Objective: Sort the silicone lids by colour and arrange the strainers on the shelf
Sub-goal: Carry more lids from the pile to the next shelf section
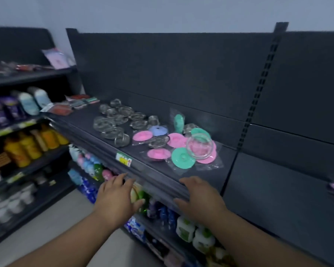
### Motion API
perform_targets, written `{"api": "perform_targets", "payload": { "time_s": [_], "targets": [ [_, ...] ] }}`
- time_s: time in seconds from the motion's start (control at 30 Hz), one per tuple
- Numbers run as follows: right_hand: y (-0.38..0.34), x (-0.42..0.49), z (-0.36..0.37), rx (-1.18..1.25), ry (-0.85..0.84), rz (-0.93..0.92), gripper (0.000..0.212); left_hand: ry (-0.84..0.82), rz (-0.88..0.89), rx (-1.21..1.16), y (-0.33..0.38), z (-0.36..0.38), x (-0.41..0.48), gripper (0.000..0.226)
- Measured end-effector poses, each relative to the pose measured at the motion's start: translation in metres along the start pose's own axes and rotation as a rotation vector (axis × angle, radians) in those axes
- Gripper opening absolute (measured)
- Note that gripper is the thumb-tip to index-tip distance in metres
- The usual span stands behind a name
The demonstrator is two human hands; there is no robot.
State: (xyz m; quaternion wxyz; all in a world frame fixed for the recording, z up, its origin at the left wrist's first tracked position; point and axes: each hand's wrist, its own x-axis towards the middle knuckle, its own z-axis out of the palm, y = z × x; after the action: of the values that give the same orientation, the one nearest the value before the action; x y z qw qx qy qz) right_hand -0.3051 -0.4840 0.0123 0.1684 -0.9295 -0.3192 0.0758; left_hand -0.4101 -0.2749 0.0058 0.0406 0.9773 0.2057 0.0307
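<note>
A: Hands?
B: Left hand [116, 197] and right hand [199, 197] empty, fingers loose, at the shelf [162, 176] front edge, lower centre.
A: Lids?
B: Silicone lids [183, 158] mixed colours, centre right; strainers [106, 124] centre. Probably light, floppy, some in slick bags, so pinch a rim.

Pink lids [158, 153], teal lids [183, 158] and one blue lid [158, 130] are found jumbled on the shelf [158, 174] at right, with metal strainers [112, 122] scattered flat farther left.

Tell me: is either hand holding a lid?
No, the left hand and right hand are open at the shelf edge, off the lids.
</note>
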Motion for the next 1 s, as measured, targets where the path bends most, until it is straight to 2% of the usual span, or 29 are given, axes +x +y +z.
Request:
{"api": "perform_targets", "payload": {
  "time_s": [0.2,0.37,0.5,0.63,0.73,0.87,1.0],
  "targets": [
    [-0.031,0.067,0.021,-0.079,-0.008,-0.095,0.071,-0.039,-0.089,0.005,-0.055,0.016,0.029,0.076],
    [-0.022,0.143,0.021,-0.034,0.03,-0.084,0.071,0.005,-0.109,0.006,-0.067,0.015,0.103,0.073],
    [-0.011,0.206,0.012,-0.03,0.069,-0.061,0.071,0.044,-0.091,-0.044,-0.068,0.01,0.17,0.082],
    [-0.007,0.257,0.0,-0.01,0.078,-0.023,0.07,0.115,-0.033,-0.085,-0.07,0.001,0.234,0.074],
    [-0.009,0.291,0.003,-0.034,0.084,0.008,0.07,0.106,0.023,-0.094,-0.078,0.0,0.281,0.073],
    [-0.01,0.334,0.01,0.049,0.095,0.105,0.066,0.079,0.153,-0.104,-0.088,0.003,0.339,0.075],
    [-0.02,0.377,0.017,0.065,0.118,0.269,0.056,-0.074,0.349,-0.106,-0.107,0.012,0.401,0.093]
  ]
}}
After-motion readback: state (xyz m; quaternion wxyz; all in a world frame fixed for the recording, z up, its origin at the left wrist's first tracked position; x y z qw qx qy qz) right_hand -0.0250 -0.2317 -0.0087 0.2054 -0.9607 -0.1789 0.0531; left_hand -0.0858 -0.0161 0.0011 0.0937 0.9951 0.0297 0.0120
